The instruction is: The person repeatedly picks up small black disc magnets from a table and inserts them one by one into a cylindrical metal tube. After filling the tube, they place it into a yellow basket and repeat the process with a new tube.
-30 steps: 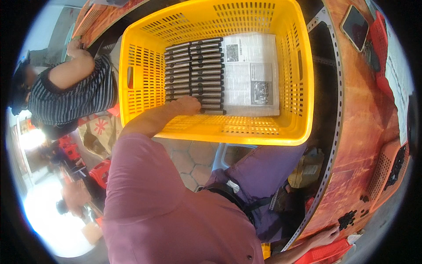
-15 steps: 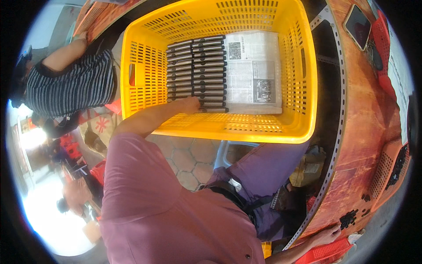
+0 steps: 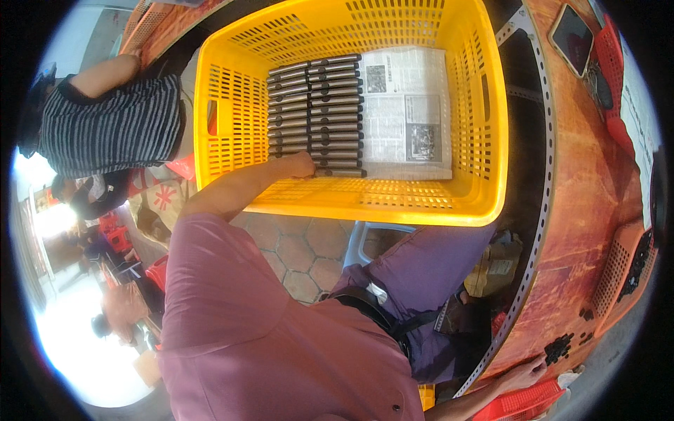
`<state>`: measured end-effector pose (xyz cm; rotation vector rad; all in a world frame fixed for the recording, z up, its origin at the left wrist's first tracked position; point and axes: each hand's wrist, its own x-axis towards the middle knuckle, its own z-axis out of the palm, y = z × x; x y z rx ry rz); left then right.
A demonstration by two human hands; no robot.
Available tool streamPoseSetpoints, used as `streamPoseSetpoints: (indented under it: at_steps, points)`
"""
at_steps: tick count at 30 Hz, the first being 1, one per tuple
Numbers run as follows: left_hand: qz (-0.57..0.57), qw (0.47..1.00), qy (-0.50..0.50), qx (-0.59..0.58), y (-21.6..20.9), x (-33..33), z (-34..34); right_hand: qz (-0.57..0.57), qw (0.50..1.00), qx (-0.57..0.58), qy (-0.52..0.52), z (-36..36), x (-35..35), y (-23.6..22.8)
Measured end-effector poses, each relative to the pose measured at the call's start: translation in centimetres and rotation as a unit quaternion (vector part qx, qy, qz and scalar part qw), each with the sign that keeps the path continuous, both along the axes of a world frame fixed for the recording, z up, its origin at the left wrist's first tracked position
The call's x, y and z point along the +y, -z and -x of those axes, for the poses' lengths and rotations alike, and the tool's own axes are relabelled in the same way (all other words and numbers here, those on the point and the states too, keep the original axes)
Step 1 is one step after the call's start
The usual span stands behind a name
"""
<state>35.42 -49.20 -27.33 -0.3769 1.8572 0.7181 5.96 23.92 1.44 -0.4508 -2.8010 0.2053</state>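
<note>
the dark metallic rods (image 3: 335, 129) lie in two side-by-side columns in the upper centre of the frame, inside a slotted yellow plastic crate (image 3: 393, 212). they run crosswise, stacked one below another, with dark ends meeting along the middle. a sheet of newspaper (image 3: 387, 133) lines the crate floor and shows bare to the right of them.

the left hand (image 3: 300, 165) reaches over the crate's near rim and sits at the lower end of the columns, fingers curled inward; whether a rod is gripped under them i cannot tell. the right hand (image 3: 525, 375) lies at the lower right of the frame, on the wood-grained tabletop (image 3: 579, 242), fingertips near a scatter of small black pieces (image 3: 558, 347). it looks partly bent, small at the lens edge, and i cannot tell if it has hold of anything.

a red basket (image 3: 523, 403) is just below that hand, an orange basket (image 3: 611, 272) farther up the right edge, and a smartphone (image 3: 572, 41) at the upper right. a co-worker in a striped top (image 3: 109, 126) is at the upper left.
</note>
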Motion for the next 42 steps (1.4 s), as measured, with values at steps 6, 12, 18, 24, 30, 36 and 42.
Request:
streamPoseSetpoints:
  at_steps: [6, 12, 18, 24, 30, 36, 42]
  points:
    - [-0.028, 0.873, -0.473, -0.116, -4.4, 2.3, 3.4, -0.021, 0.999, 0.000, 0.033, -0.3, 0.7, 0.4]
    - [-0.046, 0.917, -0.396, -0.031, -3.5, 2.3, 1.2, -0.033, 0.999, -0.013, 0.014, 0.2, 0.6, 0.3]
    - [0.120, 0.968, 0.188, 0.119, -7.2, 3.0, 2.7, -0.030, 0.999, -0.012, 0.025, -0.2, 0.3, 0.0]
    - [0.110, 0.928, 0.351, 0.058, -7.0, 3.2, 4.2, -0.032, 0.999, -0.007, 0.006, -0.1, 0.4, 0.1]
    - [0.064, 0.923, 0.325, 0.193, -8.7, 2.1, 3.4, -0.040, 0.999, -0.005, 0.015, -0.2, 0.1, 0.2]
    - [0.064, 0.956, 0.203, 0.202, -9.5, 1.8, 1.1, -0.046, 0.998, -0.014, 0.028, 0.0, 1.6, 0.6]
    - [0.156, 0.950, 0.265, 0.058, -10.7, 0.5, 3.3, -0.058, 0.998, -0.010, 0.027, 0.1, 1.7, 0.8]
